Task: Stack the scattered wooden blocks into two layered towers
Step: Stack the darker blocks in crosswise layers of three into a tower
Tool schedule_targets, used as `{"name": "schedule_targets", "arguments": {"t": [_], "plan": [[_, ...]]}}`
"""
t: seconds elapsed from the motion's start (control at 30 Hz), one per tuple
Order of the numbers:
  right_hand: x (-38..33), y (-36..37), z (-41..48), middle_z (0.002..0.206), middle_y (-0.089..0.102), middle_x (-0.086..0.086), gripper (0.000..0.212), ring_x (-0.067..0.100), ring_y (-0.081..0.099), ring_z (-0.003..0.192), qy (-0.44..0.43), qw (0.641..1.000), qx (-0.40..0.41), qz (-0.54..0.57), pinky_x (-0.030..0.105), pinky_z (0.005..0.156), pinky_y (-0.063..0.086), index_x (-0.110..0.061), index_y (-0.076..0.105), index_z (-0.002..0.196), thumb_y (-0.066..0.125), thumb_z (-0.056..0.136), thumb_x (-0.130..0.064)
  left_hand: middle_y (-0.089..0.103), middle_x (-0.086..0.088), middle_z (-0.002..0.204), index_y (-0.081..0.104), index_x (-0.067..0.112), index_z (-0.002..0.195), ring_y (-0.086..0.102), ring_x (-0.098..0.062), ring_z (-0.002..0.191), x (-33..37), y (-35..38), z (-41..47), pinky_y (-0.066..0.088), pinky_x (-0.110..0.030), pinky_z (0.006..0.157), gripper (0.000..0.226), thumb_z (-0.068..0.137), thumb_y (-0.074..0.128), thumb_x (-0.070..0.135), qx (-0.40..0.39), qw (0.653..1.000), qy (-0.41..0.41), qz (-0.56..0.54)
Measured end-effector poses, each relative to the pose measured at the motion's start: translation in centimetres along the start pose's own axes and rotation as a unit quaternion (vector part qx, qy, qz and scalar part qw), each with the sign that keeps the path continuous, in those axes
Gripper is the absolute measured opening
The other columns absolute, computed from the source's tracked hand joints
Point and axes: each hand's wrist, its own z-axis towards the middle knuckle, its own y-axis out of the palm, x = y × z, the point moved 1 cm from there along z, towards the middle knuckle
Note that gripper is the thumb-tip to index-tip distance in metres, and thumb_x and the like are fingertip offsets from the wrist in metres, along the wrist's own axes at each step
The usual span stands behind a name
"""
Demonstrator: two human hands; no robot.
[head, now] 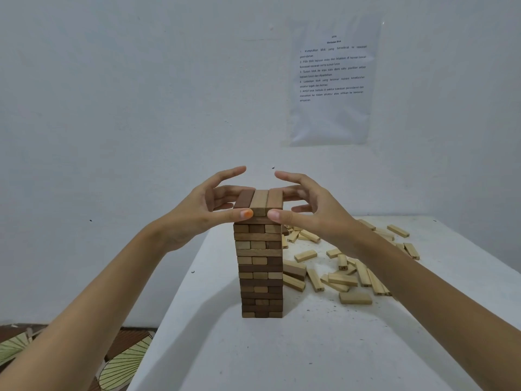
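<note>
The white table (310,348) carried everything, and on it one tower (260,269) stood already tall, many layers of three laid crosswise in mixed dark and pale wood, upright and fairly square. To its right, near the base and spreading towards the far corner, the loose blocks (346,275) lay scattered flat and overlapping, all pale, and plenty of them. No second tower showed anywhere in view, so I judged the task roughly half done at best: the first stack near its finish, the second not begun.

The top layer (259,201) of three blocks sat on the tower with its ends facing the camera. The left hand (203,213) flanked it on the left and the right hand (315,218) on the right, both spread wide and gripping nothing. Each thumb pressed against the near end of the layer, the left thumb tip (245,213) on the dark block's side and the right thumb tip (274,214) on the opposite side. The fingers (225,192) reached along the outer flanks of the layer, touching or just beside it, while both forefingers were lifted clear above. It looked like squaring the layer up.
</note>
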Motion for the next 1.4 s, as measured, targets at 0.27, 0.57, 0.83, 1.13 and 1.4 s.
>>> {"name": "schedule_targets", "arguments": {"t": [0.27,0.57,0.83,1.13,1.4], "plan": [[0.2,0.3,0.4,0.117,0.064,-0.009,0.076,-0.001,0.056,0.115,-0.001,1.0,0.005,0.0,0.031,0.099,0.045,-0.036,0.046,0.135,0.078,0.066,-0.044,0.064,-0.001,0.121,0.043,0.029,0.138,0.061,-0.014,0.113,0.0,0.3,-0.1,0.05,-0.021,0.091,0.074,0.071,0.074,0.023,0.005,1.0,0.004,-0.017],[0.4,0.4,0.7,0.119,0.062,-0.008,0.069,0.001,0.057,0.113,-0.002,1.0,0.006,0.003,0.04,0.101,0.048,-0.036,0.049,0.132,0.08,0.071,-0.037,0.063,-0.001,0.123,0.046,0.027,0.137,0.059,-0.016,0.115,-0.2,0.4,0.1,0.05,-0.028,0.095,0.067,0.076,0.073,0.022,-0.006,1.0,0.013,-0.011],[0.4,-1.2,0.4,0.134,0.051,-0.01,0.07,0.003,0.053,0.118,0.01,0.999,-0.014,0.04,0.037,0.103,0.044,-0.037,0.033,0.143,0.053,0.079,-0.057,0.049,0.012,0.137,0.032,0.042,0.142,0.049,0.005,0.121,1.5,0.4,-0.9,0.043,-0.016,0.093,0.088,0.065,0.064,0.072,0.099,0.994,0.037,-0.004],[1.9,-6.5,-2.1,0.123,0.063,-0.005,0.052,0.01,0.06,0.113,0.035,0.996,0.071,0.048,0.039,0.097,0.048,-0.03,0.053,0.132,0.039,0.088,-0.055,0.066,0.009,0.103,0.06,0.024,0.112,0.062,-0.008,0.1,9.3,11.3,-4.1,0.052,-0.028,0.082,0.023,0.09,0.053,0.024,0.153,0.967,0.199,-0.039],[5.2,-9.0,-5.5,0.116,0.066,-0.005,0.036,0.008,0.061,0.109,0.084,0.993,0.078,0.033,0.029,0.092,0.048,-0.026,0.062,0.123,0.035,0.102,-0.037,0.065,0.013,0.102,0.062,0.024,0.11,0.059,0.002,0.094,5.9,19.1,0.0,0.047,-0.014,0.073,0.017,0.094,0.056,0.025,0.071,0.992,0.067,-0.078]]}}
